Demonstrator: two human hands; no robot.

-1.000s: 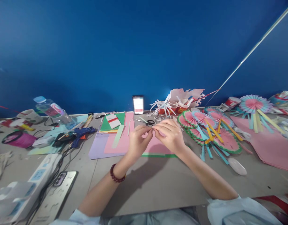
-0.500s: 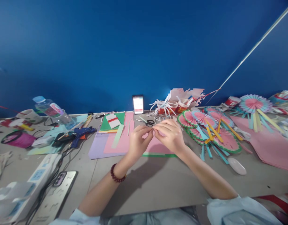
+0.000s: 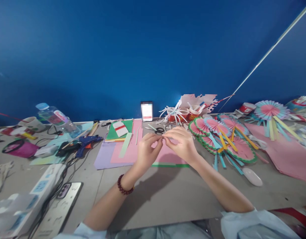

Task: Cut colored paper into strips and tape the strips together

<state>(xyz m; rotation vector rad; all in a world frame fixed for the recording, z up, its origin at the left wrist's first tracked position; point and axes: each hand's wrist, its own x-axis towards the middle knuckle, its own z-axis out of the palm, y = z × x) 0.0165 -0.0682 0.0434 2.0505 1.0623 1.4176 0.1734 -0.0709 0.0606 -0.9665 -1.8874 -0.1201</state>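
My left hand (image 3: 148, 149) and my right hand (image 3: 182, 142) meet fingertip to fingertip above the table's middle. Both are pinched closed; whatever lies between the fingers is too small or hidden to make out. Just beyond the fingertips lie black-handled scissors (image 3: 158, 130). Beneath my hands is a pink paper sheet (image 3: 125, 152) over a purple sheet (image 3: 103, 156). Left of my left hand, a pale green paper strip (image 3: 125, 145) rests on the pink sheet, beside green paper (image 3: 110, 133) with a white and red packet (image 3: 120, 128) on top.
Pleated pink paper fans (image 3: 239, 149) with ribbons lie at the right, near a white computer mouse (image 3: 252, 176). Red cups (image 3: 194, 113) hold paper strips at the back. A phone (image 3: 147, 111) leans on the blue wall. At left are a glue gun (image 3: 87, 142), bottle (image 3: 57, 118) and power strip (image 3: 39, 192).
My hands stay together in almost the same place, with only a slight shift of the right fingers. The things on the table have not moved.
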